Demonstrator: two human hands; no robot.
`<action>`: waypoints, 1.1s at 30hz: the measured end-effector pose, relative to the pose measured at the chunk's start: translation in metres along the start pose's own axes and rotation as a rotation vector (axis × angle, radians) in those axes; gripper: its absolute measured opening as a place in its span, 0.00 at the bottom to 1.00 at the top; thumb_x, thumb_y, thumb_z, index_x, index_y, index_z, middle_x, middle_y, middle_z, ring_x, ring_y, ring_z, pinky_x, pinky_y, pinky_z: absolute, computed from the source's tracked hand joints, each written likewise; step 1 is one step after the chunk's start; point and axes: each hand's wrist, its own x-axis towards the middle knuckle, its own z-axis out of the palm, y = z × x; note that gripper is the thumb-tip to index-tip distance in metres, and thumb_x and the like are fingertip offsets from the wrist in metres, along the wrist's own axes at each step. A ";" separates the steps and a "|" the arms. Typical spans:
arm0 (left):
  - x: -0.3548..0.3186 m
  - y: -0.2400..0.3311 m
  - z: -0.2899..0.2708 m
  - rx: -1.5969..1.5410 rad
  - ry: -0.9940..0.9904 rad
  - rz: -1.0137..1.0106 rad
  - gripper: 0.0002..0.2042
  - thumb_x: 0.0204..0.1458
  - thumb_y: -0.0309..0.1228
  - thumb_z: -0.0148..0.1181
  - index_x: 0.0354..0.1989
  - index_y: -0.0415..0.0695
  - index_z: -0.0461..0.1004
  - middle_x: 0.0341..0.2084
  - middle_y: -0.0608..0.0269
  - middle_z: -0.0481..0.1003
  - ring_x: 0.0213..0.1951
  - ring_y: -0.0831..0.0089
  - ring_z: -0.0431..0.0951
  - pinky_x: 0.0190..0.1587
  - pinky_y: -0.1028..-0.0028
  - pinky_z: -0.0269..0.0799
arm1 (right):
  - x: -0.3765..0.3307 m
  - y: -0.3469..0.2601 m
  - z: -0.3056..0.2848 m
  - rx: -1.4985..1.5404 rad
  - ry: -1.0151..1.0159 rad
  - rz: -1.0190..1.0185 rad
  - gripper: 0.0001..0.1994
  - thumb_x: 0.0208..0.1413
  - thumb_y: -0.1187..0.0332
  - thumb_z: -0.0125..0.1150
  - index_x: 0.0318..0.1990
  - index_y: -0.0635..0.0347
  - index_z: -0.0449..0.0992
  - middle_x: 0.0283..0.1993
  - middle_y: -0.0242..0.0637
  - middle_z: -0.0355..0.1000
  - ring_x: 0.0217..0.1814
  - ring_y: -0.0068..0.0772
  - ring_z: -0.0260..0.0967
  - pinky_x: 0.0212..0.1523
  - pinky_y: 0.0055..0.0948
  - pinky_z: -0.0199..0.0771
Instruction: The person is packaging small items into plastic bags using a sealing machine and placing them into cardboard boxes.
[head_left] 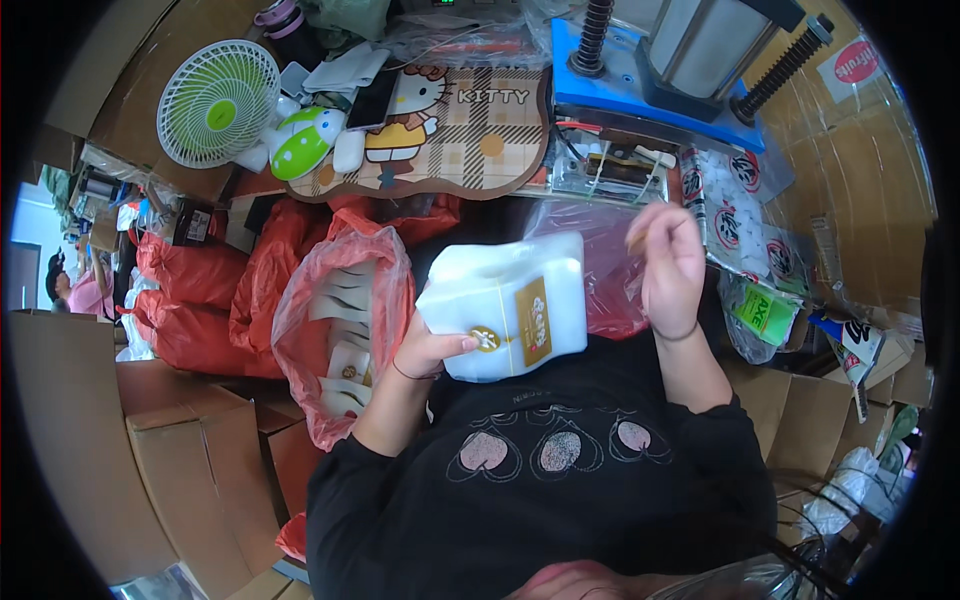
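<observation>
My left hand [437, 345] grips a thick white plastic package [500, 318] by its lower left side, the thumb lying across its front. A gold label and a round gold mark show on the package, which is tilted before my chest. Raised to the right of it, my right hand [672, 268] is apart from the package, with fingers curled and fingertips drawn together. Whatever is in that pinch, if anything, is too small to make out. Left of my left forearm, an opened red plastic bag [300, 305] holds several similar white packages [345, 295].
Ahead, a blue-based press machine [640, 95] stands beside a plaid mat [490, 140] with a phone [372, 102]. A white and green fan [220, 105] is at the far left. Cardboard boxes [190, 470] flank me, and filled red bags [190, 325] lie left. Another person [85, 285] appears far left.
</observation>
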 end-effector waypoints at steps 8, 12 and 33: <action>0.017 0.010 -0.007 0.235 0.199 0.195 0.43 0.33 0.28 0.77 0.61 0.39 0.60 0.55 0.55 0.70 0.57 0.64 0.72 0.60 0.62 0.69 | -0.049 0.008 0.059 0.319 -0.496 0.556 0.10 0.72 0.61 0.49 0.41 0.57 0.64 0.47 0.36 0.71 0.51 0.25 0.66 0.57 0.27 0.63; 0.033 0.030 -0.017 0.209 0.054 0.124 0.43 0.33 0.26 0.76 0.63 0.39 0.59 0.55 0.55 0.70 0.58 0.64 0.72 0.61 0.62 0.68 | -0.038 0.018 0.033 0.717 -0.306 0.724 0.05 0.71 0.64 0.49 0.42 0.52 0.63 0.32 0.28 0.60 0.23 0.17 0.50 0.25 0.23 0.53; 0.346 0.098 -0.151 0.473 0.206 0.099 0.42 0.35 0.27 0.74 0.64 0.38 0.61 0.53 0.49 0.73 0.55 0.58 0.75 0.60 0.63 0.70 | -0.074 0.025 -0.022 -0.578 -0.525 0.495 0.04 0.64 0.73 0.55 0.36 0.62 0.69 0.31 0.34 0.70 0.32 0.25 0.69 0.34 0.27 0.70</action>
